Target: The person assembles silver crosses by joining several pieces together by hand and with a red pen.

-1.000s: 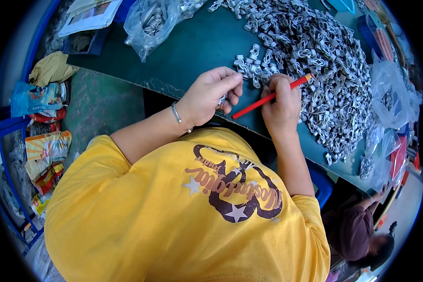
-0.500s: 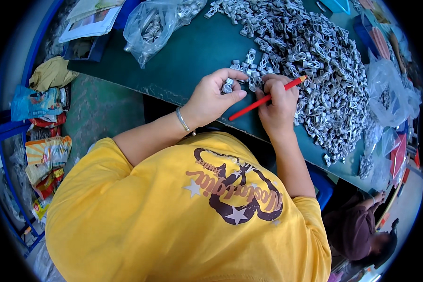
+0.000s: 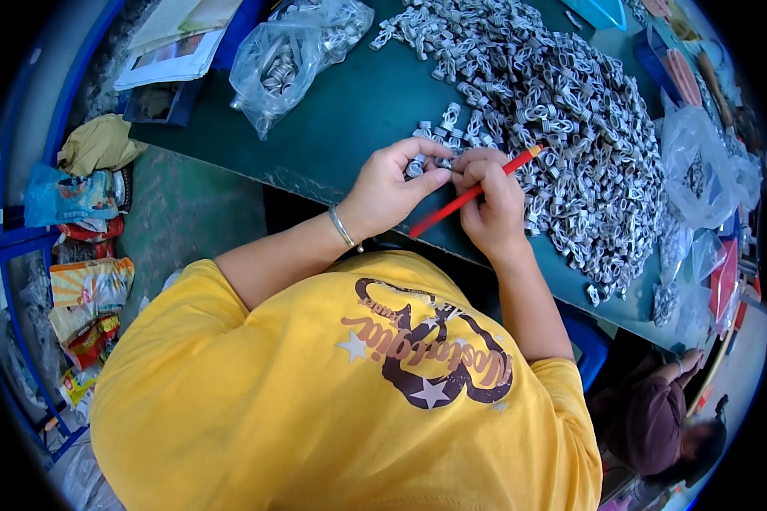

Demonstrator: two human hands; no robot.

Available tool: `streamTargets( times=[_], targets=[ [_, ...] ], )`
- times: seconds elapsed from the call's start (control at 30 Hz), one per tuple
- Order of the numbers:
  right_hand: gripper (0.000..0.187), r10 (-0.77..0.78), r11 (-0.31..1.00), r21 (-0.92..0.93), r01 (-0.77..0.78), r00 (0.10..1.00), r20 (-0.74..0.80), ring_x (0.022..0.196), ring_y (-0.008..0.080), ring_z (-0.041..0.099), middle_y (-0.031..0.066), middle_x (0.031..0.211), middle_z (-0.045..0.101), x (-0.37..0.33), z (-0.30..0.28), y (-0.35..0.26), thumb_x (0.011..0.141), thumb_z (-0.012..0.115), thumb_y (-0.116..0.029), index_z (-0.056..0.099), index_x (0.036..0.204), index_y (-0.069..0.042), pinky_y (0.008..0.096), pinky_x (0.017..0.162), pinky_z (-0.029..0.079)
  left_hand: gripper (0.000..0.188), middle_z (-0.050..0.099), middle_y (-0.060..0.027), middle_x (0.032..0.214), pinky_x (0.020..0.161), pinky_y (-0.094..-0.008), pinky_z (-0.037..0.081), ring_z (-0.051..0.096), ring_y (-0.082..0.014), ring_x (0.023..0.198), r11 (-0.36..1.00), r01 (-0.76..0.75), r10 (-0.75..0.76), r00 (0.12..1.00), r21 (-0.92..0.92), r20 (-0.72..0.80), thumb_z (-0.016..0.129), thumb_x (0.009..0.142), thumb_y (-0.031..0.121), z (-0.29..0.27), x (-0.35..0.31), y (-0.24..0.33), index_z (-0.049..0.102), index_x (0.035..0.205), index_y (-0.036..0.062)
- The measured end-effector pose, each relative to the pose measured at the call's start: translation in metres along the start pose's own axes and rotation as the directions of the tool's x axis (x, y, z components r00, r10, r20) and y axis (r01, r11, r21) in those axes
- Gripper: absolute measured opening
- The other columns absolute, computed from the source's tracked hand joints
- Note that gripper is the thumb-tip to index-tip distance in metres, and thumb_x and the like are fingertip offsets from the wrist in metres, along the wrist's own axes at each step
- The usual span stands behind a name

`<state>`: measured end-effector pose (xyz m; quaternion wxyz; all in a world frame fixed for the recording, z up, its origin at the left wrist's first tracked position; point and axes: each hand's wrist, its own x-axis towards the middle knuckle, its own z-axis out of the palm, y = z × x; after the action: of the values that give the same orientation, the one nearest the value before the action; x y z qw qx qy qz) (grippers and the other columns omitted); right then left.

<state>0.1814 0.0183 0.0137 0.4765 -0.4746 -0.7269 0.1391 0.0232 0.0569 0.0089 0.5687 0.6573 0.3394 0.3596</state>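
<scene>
My left hand (image 3: 389,189), with a bracelet at the wrist, is closed in a pinch. Small silver metal pieces (image 3: 415,166) show between its thumb and fingers. Its fingertips meet those of my right hand (image 3: 496,204), and what lies between them is mostly hidden. A red pencil (image 3: 473,192) slants through my closed right hand, its light tip pointing up and right over the pile. Just beyond both hands lie several loose silver loop-shaped metal pieces (image 3: 452,115), next to a large pile of the same pieces (image 3: 588,145).
The green table (image 3: 341,111) has its near edge close to my forearms. A clear bag of metal parts (image 3: 281,72) rests at the back left. Another plastic bag (image 3: 699,162) is at the right. Papers (image 3: 179,47) lie far left. A person in a dark shirt (image 3: 652,417) is at lower right.
My right hand has moved slightly left, carrying the red pencil. Its fingertips now meet my left hand's, where a gap showed before. My left thumb has closed in toward the fingers.
</scene>
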Motion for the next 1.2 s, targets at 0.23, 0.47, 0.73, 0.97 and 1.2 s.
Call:
streamTargets(
  times=[0.23,0.47,0.73,0.97,1.2],
  targets=[
    [0.012,0.4,0.819,0.499,-0.284,0.906,-0.14,0.076,0.0144,0.058,0.0117,0.09,0.056,0.004,-0.003,-0.013,0.084,0.046,0.006,0.04,0.09,-0.002,0.0244,0.067,0.047,0.016,0.052,-0.0022,0.074,0.041,-0.0153,0.03,0.038,-0.0036,0.05,0.617,0.437,-0.472,0.871,-0.654,0.137,0.054,0.086,0.013,-0.012,-0.001,0.025,0.053,0.097,0.0014],
    [0.014,0.584,0.511,0.719,-0.471,0.804,0.111,0.074,0.0144,0.059,0.0122,0.089,0.057,-0.006,-0.001,-0.03,0.083,0.049,0.006,0.04,0.091,-0.002,0.0231,0.064,0.049,0.017,0.052,-0.0022,0.073,0.04,-0.0157,0.03,0.039,-0.0033,0.049,0.647,0.392,-0.413,0.901,-0.654,0.131,0.055,0.085,0.011,-0.012,-0.007,0.032,0.053,0.098,0.0001],
    [0.023,0.455,0.604,0.739,-0.299,0.891,-0.012,0.08,0.0167,0.058,0.0163,0.093,0.056,-0.014,0.002,-0.023,0.076,0.053,0.014,0.039,0.082,-0.003,0.0252,0.071,0.049,0.019,0.054,-0.0011,0.071,0.041,-0.0153,0.031,0.041,-0.0014,0.048,0.957,0.051,-0.037,0.998,-0.286,0.055,0.059,0.082,0.006,-0.012,-0.011,0.038,0.055,0.1,-0.0001],
    [0.038,0.255,0.884,0.46,-0.083,0.91,-0.327,0.084,0.0189,0.056,0.0175,0.095,0.055,-0.013,0.006,-0.031,0.069,0.064,0.011,0.035,0.089,-0.005,0.0258,0.075,0.046,0.021,0.059,-0.0077,0.077,0.041,-0.0155,0.032,0.042,-0.0032,0.049,0.794,0.315,-0.292,0.948,-0.519,0.13,0.054,0.085,0.008,-0.014,-0.011,0.034,0.054,0.104,-0.0017],
    [0.044,0.153,0.889,0.458,0.028,0.923,-0.352,0.084,0.0208,0.056,0.0189,0.096,0.055,-0.013,0.011,-0.037,0.067,0.066,0.012,0.032,0.091,-0.006,0.0286,0.072,0.047,0.023,0.06,-0.0098,0.081,0.041,-0.0162,0.036,0.048,-0.0064,0.053,0.721,0.391,-0.327,0.92,-0.572,0.217,0.052,0.086,0.007,-0.012,-0.014,0.03,0.054,0.106,-0.0035]
  ],
)
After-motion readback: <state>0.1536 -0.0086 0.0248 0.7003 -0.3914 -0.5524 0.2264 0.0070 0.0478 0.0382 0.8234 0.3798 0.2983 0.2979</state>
